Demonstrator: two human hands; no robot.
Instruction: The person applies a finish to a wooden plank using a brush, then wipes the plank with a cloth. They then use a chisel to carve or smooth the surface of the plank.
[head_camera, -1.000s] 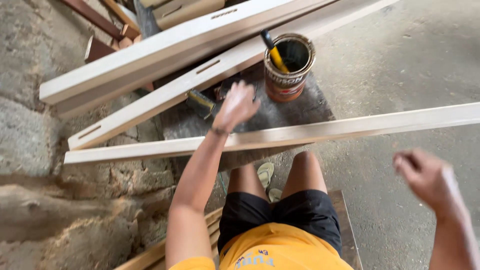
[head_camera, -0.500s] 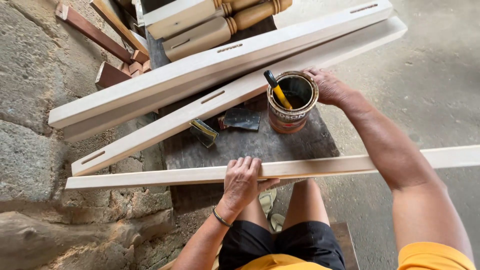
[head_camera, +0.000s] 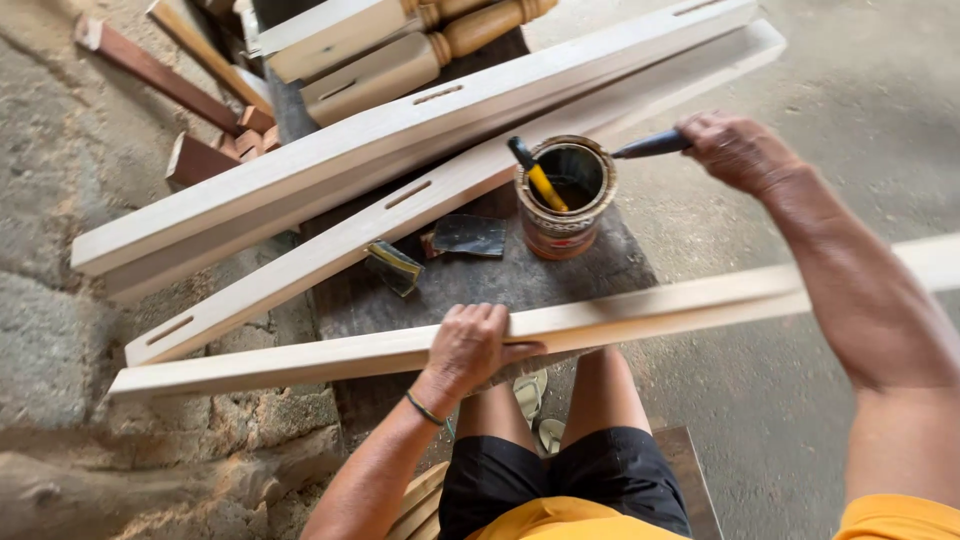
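My left hand grips a long pale wooden slat that lies across my knees, running from the left to the right edge of the view. My right hand holds a dark tool handle, lifted just right of an open tin can. The can stands on a dark board and has a yellow-handled tool sticking out of it. Whatever is on the end of the dark handle is hidden behind my hand.
Two long pale beams with slots lie diagonally beyond the can. Turned wooden legs and reddish offcuts sit at the back left. Sandpaper scraps lie on the dark board. Rough stone ground is at left, concrete floor at right.
My left hand came back from near the can and closed on the slat. My right hand reached to the can, then lifted a dark-handled tool away to its right.
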